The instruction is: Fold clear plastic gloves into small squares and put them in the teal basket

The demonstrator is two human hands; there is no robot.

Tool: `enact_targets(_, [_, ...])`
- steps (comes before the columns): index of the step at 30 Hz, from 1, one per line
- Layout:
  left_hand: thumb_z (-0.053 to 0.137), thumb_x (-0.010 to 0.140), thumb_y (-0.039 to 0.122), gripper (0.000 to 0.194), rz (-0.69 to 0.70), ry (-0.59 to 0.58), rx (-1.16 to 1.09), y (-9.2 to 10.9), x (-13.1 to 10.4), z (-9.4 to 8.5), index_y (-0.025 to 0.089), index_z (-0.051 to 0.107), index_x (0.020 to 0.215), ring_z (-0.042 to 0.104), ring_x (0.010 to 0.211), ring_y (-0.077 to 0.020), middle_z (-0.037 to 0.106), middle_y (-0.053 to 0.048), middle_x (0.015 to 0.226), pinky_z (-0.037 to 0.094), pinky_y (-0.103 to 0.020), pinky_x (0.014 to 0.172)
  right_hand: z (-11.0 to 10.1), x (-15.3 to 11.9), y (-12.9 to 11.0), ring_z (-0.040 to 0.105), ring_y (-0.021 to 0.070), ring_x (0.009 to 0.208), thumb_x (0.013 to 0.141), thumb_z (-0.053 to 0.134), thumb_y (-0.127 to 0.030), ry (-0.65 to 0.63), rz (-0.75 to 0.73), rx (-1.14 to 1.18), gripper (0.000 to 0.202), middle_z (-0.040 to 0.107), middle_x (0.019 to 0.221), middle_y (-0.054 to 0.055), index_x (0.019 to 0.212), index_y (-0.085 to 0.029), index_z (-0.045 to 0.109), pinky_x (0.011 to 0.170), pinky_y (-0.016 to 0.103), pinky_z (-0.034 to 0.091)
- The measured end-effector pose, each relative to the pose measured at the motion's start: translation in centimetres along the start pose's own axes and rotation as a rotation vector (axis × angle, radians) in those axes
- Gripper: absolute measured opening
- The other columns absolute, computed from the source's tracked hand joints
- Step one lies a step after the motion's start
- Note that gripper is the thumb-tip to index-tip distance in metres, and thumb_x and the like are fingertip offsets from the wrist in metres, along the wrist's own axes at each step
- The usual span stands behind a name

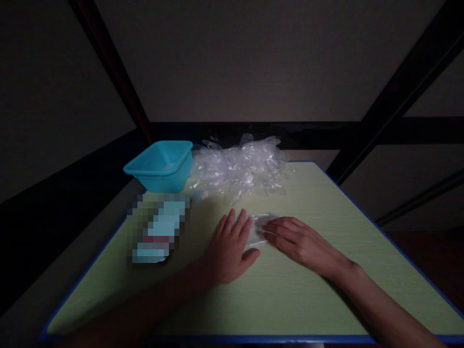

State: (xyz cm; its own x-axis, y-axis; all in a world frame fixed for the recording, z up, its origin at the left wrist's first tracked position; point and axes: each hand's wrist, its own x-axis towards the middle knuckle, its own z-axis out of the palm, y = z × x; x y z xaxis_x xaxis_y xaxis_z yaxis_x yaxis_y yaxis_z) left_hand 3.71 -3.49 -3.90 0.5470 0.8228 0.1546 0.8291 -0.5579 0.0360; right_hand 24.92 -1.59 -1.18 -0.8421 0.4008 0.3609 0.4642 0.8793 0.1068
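Note:
A flat piece of clear plastic lies on the table between my two hands; its exact kind cannot be made out. My left hand rests palm down over its left end, fingers spread and thumb pointing right. From the other side, my right hand lies on the right end with its fingers extended, close together and slightly bent. The right thumb is hidden. Beyond both hands sits a loose heap of crinkled clear plastic gloves, with finger shapes sticking out at its edges.
At the back left of the pale green, blue-edged table stands a turquoise plastic basin. Nearer, a light blue item lies blurred by pixelation. A wall and dark beams rise behind the table.

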Motion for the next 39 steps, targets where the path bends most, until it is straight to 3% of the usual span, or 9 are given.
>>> enact_targets(7, [0.045, 0.084, 0.05, 0.065, 0.004, 0.042, -0.003, -0.1, -0.1, 0.3, 0.01, 0.037, 0.135, 0.024, 0.133, -0.0368, 0.03, -0.017, 0.145, 0.028, -0.05, 0.104, -0.3, -0.5, -0.1, 0.059, 0.0194, 0.099, 0.091, 0.043, -0.023, -0.023, 0.062, 0.039, 0.028, 0.066, 0.108, 0.009, 0.112, -0.015, 0.06, 0.085, 0.037, 0.05])
enact_targets(15, [0.045, 0.084, 0.05, 0.066, -0.002, 0.01, 0.001, -0.1, 0.0, 0.2, 0.008, 0.037, 0.135, 0.023, 0.133, -0.0387, 0.029, -0.018, 0.145, 0.029, -0.051, 0.103, -0.8, -0.2, -0.6, 0.059, 0.0215, 0.099, 0.09, 0.041, -0.011, -0.067, 0.03, -0.097, 0.028, 0.066, 0.109, 0.011, 0.11, -0.014, 0.061, 0.08, 0.037, 0.05])
enact_targets(23, [0.048, 0.084, 0.048, 0.065, 0.002, 0.01, 0.003, -0.1, 0.0, 0.1, 0.008, 0.038, 0.134, 0.024, 0.133, -0.0374, 0.03, -0.018, 0.145, 0.027, -0.051, 0.104, 0.7, -1.5, 0.4, 0.063, 0.0203, 0.094, 0.092, 0.04, -0.013, 0.049, 0.014, -0.137, 0.028, 0.069, 0.104, 0.011, 0.102, -0.014, 0.066, 0.075, 0.035, 0.053])
enact_targets(26, [0.047, 0.084, 0.049, 0.066, 0.009, -0.002, 0.005, -0.2, 0.0, 0.0, 0.008, 0.038, 0.134, 0.024, 0.133, -0.0383, 0.029, -0.018, 0.145, 0.028, -0.051, 0.103, 1.0, -2.0, 0.7, 0.064, 0.0202, 0.093, 0.092, 0.039, -0.013, 0.037, 0.013, -0.161, 0.03, 0.07, 0.103, 0.008, 0.102, -0.015, 0.067, 0.073, 0.034, 0.054])
enact_targets(39, [0.046, 0.084, 0.05, 0.066, 0.012, -0.018, 0.012, -0.2, 0.0, -0.1, 0.008, 0.037, 0.135, 0.023, 0.133, -0.0394, 0.028, -0.019, 0.145, 0.029, -0.052, 0.103, 0.4, -1.7, 0.4, 0.066, 0.018, 0.078, 0.091, 0.038, -0.009, 0.06, -0.022, -0.21, 0.031, 0.073, 0.093, 0.006, 0.094, -0.012, 0.069, 0.065, 0.031, 0.054])
